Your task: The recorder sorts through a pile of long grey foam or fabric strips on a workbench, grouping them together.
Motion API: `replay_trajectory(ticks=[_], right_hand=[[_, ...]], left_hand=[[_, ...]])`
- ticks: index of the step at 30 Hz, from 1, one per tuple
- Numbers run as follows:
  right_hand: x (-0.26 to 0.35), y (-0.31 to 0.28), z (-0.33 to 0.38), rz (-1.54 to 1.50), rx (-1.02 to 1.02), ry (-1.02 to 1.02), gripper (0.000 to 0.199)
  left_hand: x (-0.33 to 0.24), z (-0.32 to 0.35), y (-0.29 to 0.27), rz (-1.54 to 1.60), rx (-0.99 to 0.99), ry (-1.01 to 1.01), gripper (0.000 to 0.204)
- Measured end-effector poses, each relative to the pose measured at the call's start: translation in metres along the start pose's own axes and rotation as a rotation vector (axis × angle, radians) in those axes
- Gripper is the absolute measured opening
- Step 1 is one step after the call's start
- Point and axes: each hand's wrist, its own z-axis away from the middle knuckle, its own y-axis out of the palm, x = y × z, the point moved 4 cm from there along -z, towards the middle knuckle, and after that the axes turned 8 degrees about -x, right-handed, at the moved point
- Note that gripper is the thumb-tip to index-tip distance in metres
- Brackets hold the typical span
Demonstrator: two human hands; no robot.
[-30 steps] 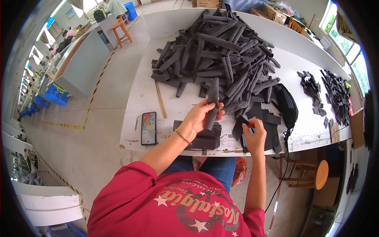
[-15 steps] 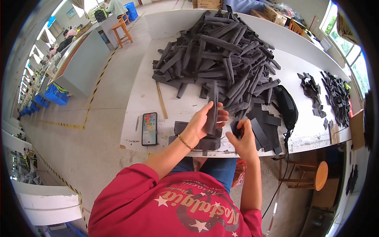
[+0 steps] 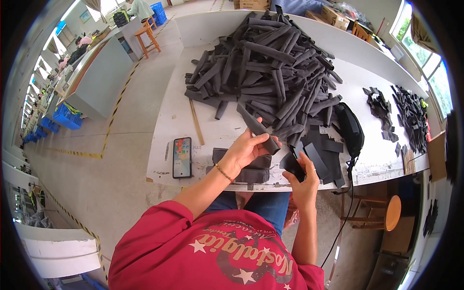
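My left hand point(image 3: 245, 151) is closed round a dark grey fabric sleeve point(image 3: 252, 120), a flattened tube that slants from upper left to lower right. A thin black rectangular piece point(image 3: 292, 165) is pinched between the thumb and fingers of my right hand point(image 3: 305, 182), just right of the sleeve's lower end. The two pieces are apart. Below my left hand, several folded dark pieces point(image 3: 256, 175) lie at the table's front edge. Flat black pieces point(image 3: 331, 162) are spread beside my right hand. Behind both hands rises a large heap of similar sleeves point(image 3: 270, 70).
On the white table point(image 3: 164, 121), a phone point(image 3: 182, 157) and a thin wooden strip point(image 3: 197, 122) lie to the left. A black pouch-like object point(image 3: 349, 129) with a cable is at right. Farther right are small dark pieces point(image 3: 411, 116). A wooden stool point(image 3: 392, 214) stands below.
The sleeve in my left hand has swung from nearly upright to a slant, its lower end toward the right. My right hand has moved slightly down and turned, showing more of the black piece.
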Motion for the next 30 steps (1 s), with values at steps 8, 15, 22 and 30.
replay_trajectory(ticks=[8,15,22,30], right_hand=[[-0.001,0.016,0.0,-0.047,-0.037,-0.095,0.026],[0.007,0.012,-0.01,0.248,-0.071,-0.337,0.023],[0.014,0.015,-0.008,0.4,-0.055,-0.461,0.029],[0.008,0.018,-0.006,0.312,-0.052,-0.356,0.027]], left_hand=[[0.004,-0.003,-0.001,0.043,0.008,-0.043,0.076],[0.004,0.001,-0.003,0.005,0.057,-0.084,0.07],[0.004,0.005,0.004,0.037,0.066,-0.064,0.064],[0.002,0.004,0.01,0.037,0.044,-0.011,0.055]])
